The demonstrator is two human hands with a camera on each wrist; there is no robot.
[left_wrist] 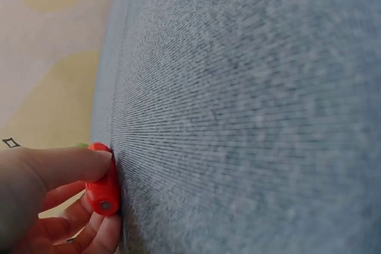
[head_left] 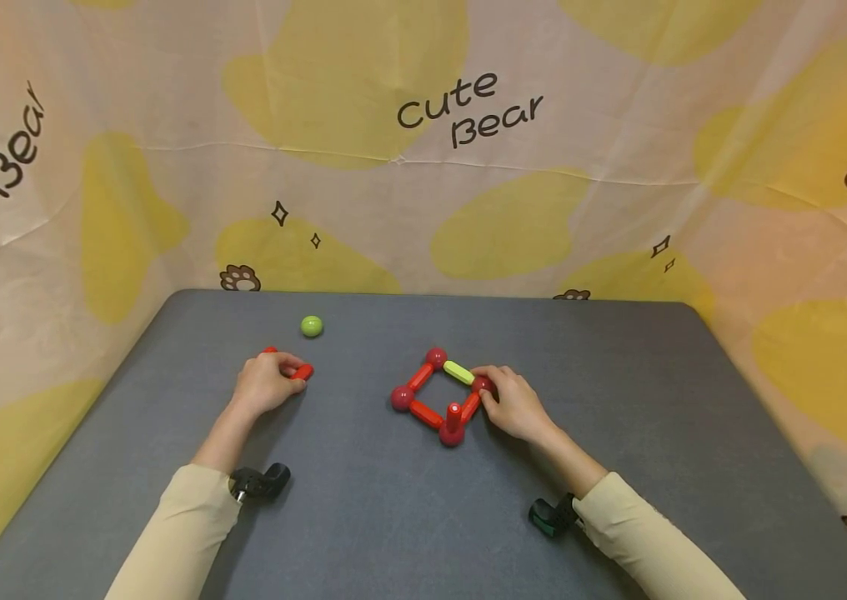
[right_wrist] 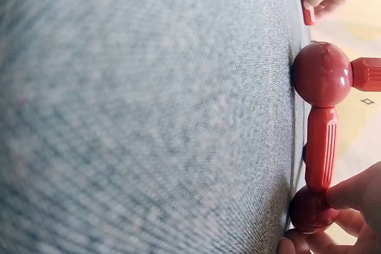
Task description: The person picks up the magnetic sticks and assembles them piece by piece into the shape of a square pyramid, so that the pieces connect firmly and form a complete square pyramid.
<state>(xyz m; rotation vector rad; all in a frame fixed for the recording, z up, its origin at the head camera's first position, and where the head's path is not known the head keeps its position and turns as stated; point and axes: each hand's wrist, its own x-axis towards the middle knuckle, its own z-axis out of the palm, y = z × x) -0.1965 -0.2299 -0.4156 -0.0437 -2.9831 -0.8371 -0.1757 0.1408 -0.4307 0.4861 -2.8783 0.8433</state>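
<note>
My left hand (head_left: 264,383) pinches a red magnetic rod (head_left: 303,372) low over the table; a metal dot shows in the rod's end in the left wrist view. Behind the knuckles another red piece (head_left: 270,350) peeks out, mostly hidden. Fingers and thumb of my right hand (head_left: 515,404) grip the dark red ball (head_left: 481,384) at the right corner of a four-sided frame. One yellow-green rod (head_left: 458,372) and red rods (head_left: 426,414) make its sides, with dark red balls (head_left: 403,397) at the corners. From the near ball (head_left: 452,434) a red rod (head_left: 454,415) stands upright.
A green ball (head_left: 311,326) lies toward the back of the grey table (head_left: 363,517), beyond my left hand. A printed cloth (head_left: 363,192) hangs behind the table. Black wrist devices (head_left: 262,482) hang below both forearms.
</note>
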